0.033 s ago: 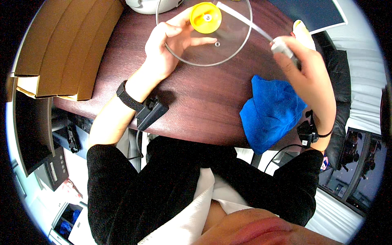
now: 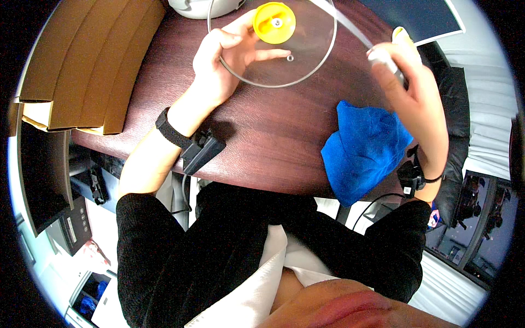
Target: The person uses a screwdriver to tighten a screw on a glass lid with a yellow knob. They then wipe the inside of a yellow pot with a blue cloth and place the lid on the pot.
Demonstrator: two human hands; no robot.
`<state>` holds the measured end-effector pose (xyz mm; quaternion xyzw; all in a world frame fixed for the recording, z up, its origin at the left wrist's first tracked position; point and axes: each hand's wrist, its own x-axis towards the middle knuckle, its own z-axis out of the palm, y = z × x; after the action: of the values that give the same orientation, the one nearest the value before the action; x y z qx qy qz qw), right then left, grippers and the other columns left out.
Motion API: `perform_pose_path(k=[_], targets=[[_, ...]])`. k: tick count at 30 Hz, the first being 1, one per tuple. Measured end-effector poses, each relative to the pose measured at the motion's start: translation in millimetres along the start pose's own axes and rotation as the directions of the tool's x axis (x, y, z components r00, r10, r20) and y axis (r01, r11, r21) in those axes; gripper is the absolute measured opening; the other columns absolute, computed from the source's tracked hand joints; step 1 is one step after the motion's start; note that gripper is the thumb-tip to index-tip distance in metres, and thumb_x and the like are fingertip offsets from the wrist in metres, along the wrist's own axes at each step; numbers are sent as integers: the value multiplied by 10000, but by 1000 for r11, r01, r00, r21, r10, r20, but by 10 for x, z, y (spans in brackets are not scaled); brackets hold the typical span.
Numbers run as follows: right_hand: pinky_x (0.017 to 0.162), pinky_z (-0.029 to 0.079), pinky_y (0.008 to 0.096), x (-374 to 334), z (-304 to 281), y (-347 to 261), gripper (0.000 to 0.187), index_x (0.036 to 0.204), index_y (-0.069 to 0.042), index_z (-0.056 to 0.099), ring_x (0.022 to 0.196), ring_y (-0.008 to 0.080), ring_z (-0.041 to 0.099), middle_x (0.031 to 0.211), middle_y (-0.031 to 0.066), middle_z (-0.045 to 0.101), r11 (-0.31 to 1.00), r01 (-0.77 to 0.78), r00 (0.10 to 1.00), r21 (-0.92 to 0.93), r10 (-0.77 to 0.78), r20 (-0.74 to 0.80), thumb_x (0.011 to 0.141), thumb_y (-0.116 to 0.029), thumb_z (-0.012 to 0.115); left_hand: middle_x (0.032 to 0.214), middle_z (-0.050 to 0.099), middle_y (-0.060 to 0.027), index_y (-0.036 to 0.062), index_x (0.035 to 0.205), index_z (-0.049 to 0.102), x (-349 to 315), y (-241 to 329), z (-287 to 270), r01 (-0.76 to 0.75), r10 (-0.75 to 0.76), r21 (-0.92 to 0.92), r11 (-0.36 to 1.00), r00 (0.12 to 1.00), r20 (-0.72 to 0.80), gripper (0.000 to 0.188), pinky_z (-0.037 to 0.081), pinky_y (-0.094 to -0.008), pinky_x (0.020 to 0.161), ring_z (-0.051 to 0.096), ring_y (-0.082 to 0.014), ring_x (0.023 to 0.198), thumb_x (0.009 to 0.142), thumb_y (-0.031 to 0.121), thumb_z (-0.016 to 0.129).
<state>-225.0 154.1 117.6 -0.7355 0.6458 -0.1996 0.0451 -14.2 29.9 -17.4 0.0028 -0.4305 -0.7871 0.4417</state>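
Watching remotely, I saw the half-curled left hand [image 2: 219,61] hold a round, yellow-knobbed clear glass lid [image 2: 309,46], upper centre; the closed right hand [image 2: 409,79] gripped a pale-handled tool [image 2: 381,57], upper right.

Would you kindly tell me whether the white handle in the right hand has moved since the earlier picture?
Yes, slightly: the white handle in the right hand has shifted toward the picture's right, judged against the blue cloth.

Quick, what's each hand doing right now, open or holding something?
Left hand: holding the yellow-knobbed glass lid.
Right hand: closed, holding a long pale-handled tool, exact kind unclear.
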Motion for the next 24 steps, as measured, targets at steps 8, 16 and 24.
perform_pose_path(k=[8, 16, 24], targets=[[416, 353, 220, 79, 727, 221, 312, 1162, 0, 540, 464, 75, 454, 643, -5, 485, 388, -348, 911, 853, 356, 209, 942, -220, 551, 1437, 355, -222, -74, 1397, 289, 71, 63, 97, 117, -114, -69, 991, 992, 45, 875, 412, -558, 985, 419, -434, 1263, 740, 476, 469], [411, 364, 232, 82, 858, 237, 222, 1041, -8, 602, 451, 82, 471, 596, 5, 514, 249, -258, 904, 934, 404, 142, 896, -175, 616, 1412, 386, -210, -36, 1416, 257, 74, 61, 87, 227, -214, -130, 965, 971, 108, 884, 425, -567, 970, 383, -481, 1269, 748, 488, 502], [412, 338, 218, 65, 864, 212, 185, 1026, -13, 602, 451, 67, 460, 583, 5, 522, 337, -246, 915, 909, 390, 103, 894, -142, 600, 1381, 410, -224, -34, 1402, 285, 68, 90, 81, 279, -256, -191, 941, 957, 137, 855, 431, -564, 960, 390, -491, 1258, 735, 455, 504]])
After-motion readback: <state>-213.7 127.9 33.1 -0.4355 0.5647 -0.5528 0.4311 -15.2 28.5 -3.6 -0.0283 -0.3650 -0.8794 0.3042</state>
